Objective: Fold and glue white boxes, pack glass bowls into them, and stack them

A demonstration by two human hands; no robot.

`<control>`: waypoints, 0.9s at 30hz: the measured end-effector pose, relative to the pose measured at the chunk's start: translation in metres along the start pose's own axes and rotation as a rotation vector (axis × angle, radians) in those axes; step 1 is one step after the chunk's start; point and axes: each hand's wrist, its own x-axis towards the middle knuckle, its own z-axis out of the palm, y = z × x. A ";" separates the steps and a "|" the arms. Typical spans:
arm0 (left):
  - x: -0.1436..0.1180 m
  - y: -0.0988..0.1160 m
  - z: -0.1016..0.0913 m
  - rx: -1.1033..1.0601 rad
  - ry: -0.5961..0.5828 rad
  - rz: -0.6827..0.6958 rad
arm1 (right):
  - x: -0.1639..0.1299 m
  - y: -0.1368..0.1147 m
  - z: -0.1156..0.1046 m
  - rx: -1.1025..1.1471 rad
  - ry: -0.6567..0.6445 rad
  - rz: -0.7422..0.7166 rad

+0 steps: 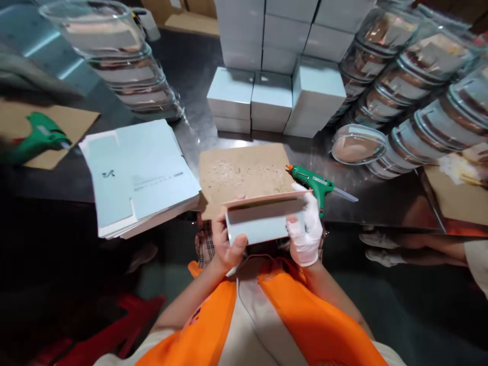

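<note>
I hold a pale blue folded box (263,223) with both hands, just in front of the table's near edge. My left hand (226,246), bare, grips its left end. My right hand (305,231), in a white glove, grips its right end. The box's open flap with a pinkish inner edge points away from me. A brown cardboard mat (244,173) spotted with glue lies on the table right behind the box. A green glue gun (314,184) rests on the table beside the mat, close to my right hand.
A stack of flat pale blue box blanks (133,173) lies at the left. Assembled pale blue boxes (274,96) are stacked behind. Stacks of clear lidded containers (412,86) fill the right, more (122,61) at back left. A second green glue gun (36,137) lies far left. Another person's legs (400,249) show at right.
</note>
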 end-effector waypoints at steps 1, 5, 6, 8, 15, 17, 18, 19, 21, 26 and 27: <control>0.003 0.003 0.002 -0.072 0.108 0.114 | 0.001 -0.005 0.006 0.001 0.066 0.006; 0.016 -0.002 -0.017 -0.008 0.073 0.439 | 0.006 -0.013 0.024 0.105 0.192 -0.011; 0.019 -0.006 -0.024 0.095 0.004 0.458 | 0.007 -0.013 0.024 0.132 0.171 0.000; 0.028 -0.013 -0.032 0.230 -0.073 0.509 | 0.007 -0.010 0.016 0.160 0.090 0.052; 0.039 -0.009 -0.024 0.076 0.061 0.628 | 0.023 0.017 -0.086 -0.608 0.113 0.243; 0.033 -0.008 -0.033 0.031 0.211 0.544 | 0.041 0.022 -0.105 -0.931 0.088 0.366; 0.029 -0.008 -0.039 0.001 0.278 0.486 | 0.050 0.025 -0.109 -0.996 0.017 0.459; 0.024 -0.008 -0.044 -0.027 0.329 0.425 | 0.060 0.028 -0.110 -0.996 -0.061 0.553; 0.017 -0.008 -0.052 -0.055 0.338 0.300 | 0.077 0.035 -0.107 -0.904 -0.154 0.692; 0.005 -0.008 -0.044 -0.080 0.202 0.018 | 0.092 0.046 -0.104 -0.581 -0.097 0.781; 0.006 -0.008 -0.040 -0.080 0.197 -0.031 | 0.090 0.046 -0.104 -0.512 -0.065 0.767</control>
